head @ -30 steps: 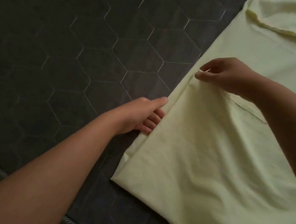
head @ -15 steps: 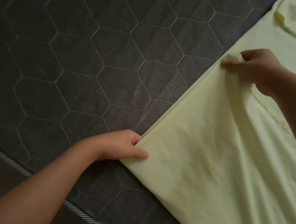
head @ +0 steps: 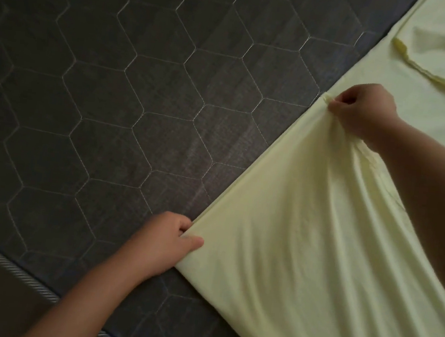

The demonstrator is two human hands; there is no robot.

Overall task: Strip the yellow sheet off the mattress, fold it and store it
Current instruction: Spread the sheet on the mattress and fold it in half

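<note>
Your left hand pinches the near corner and your right hand the far edge of the pale yellow fabric sheet lying on the dark quilted mattress; uneven pull may slip a layer and skew the fold.

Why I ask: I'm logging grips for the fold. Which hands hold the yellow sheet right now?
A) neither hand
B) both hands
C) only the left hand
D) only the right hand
B: the left hand pinches the near corner of the yellow sheet, and the right hand pinches its folded edge farther along, over the mattress.
</note>
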